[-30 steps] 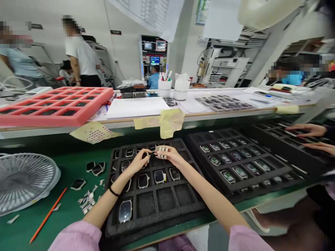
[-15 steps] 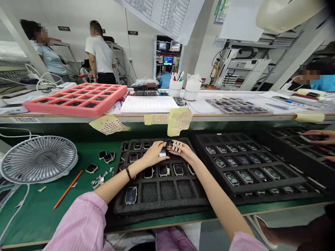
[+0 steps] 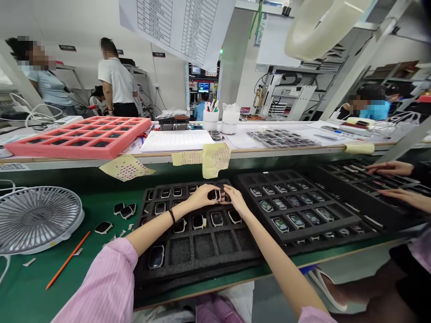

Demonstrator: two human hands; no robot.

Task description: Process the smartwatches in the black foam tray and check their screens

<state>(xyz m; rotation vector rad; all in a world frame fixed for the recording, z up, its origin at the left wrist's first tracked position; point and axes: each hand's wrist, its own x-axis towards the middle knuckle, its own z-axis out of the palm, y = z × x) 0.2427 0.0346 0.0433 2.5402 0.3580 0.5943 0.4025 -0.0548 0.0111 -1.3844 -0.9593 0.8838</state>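
Observation:
My left hand [image 3: 203, 196] is over the back of a black foam tray [image 3: 168, 270], its fingers closed on a smartwatch case [image 3: 213, 195] with a dark screen. My right hand [image 3: 235, 200] is just to the right, fingers bent around a small dark thing at their tips that I cannot make out. Fingertips of both hands nearly meet. Below them, watch cases lie in the tray's compartments, among them one watch case [image 3: 217, 219] and another with a yellow tab [image 3: 204, 222]. A single watch case [image 3: 156, 256] lies in the front left compartment.
Left of the tray are loose watch cases [image 3: 103, 227], an orange stick [image 3: 68, 260] and a fan [image 3: 40, 220]. A second foam tray [image 3: 303, 240] holds more watches. Another person's hands [image 3: 402, 197] work at the far right. A shelf above bears a pink foam tray [image 3: 116, 152].
My view has turned to the right. A dark-screened watch case now shows upright in my left hand. The white-striped item at my right fingertips no longer shows. The neighbour's hands have moved.

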